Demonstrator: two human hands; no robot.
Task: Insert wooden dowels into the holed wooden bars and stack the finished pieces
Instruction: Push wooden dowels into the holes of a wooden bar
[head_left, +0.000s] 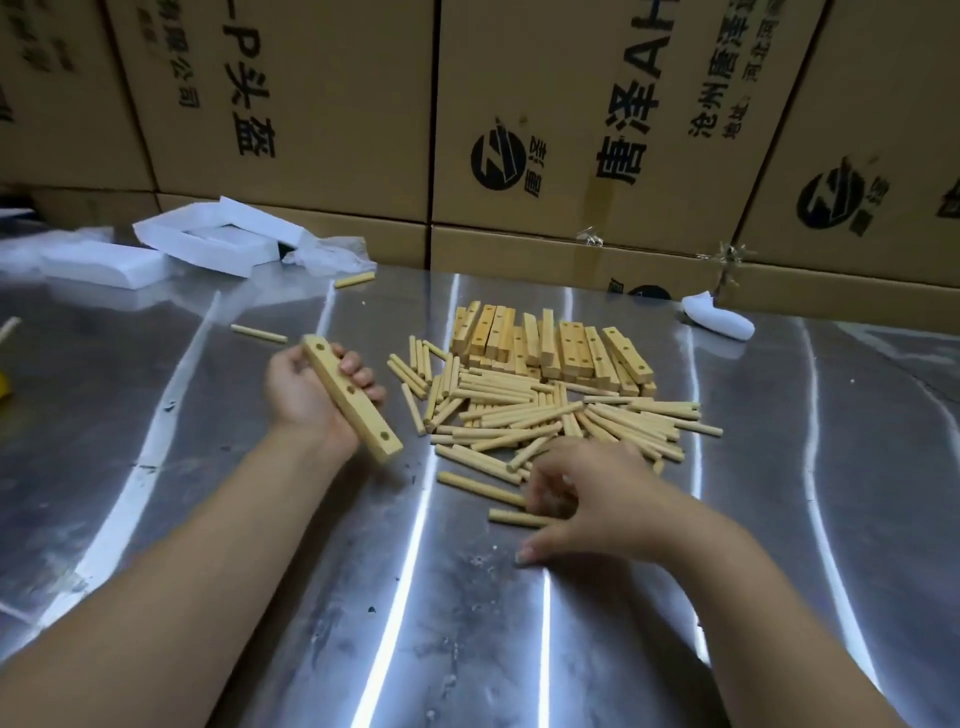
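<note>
3 holes show along the upper face of the holed bar (351, 397), all of them empty. The left hand (306, 400) holds this bar clear of the steel table (208, 519), fingers wrapped over its far half and the palm behind it. Its long axis runs from far left to near right, so the free near end points down towards the right hand (597, 499).

That hand rests low at the near edge of the dowel pile (545, 415), knuckles up and fingers bent over the ends of 2 loose dowels (511, 518). These lie roughly crosswise, free ends pointing left towards the bar. The fingertips are blurred and tucked under, so I cannot tell whether a dowel is actually pinched or only touched.

The coming move, as I judge it, turns on tipping a dowel from lying flat to end-on with a hole. The nearest hole, at the bar's free end, sits up and to the left of the right hand.

The spare bars (550, 345) lie heaped just behind the dowels. No finished stack is in view. How deep the holes go, and what the bar's underside looks like, stay hidden.
</note>
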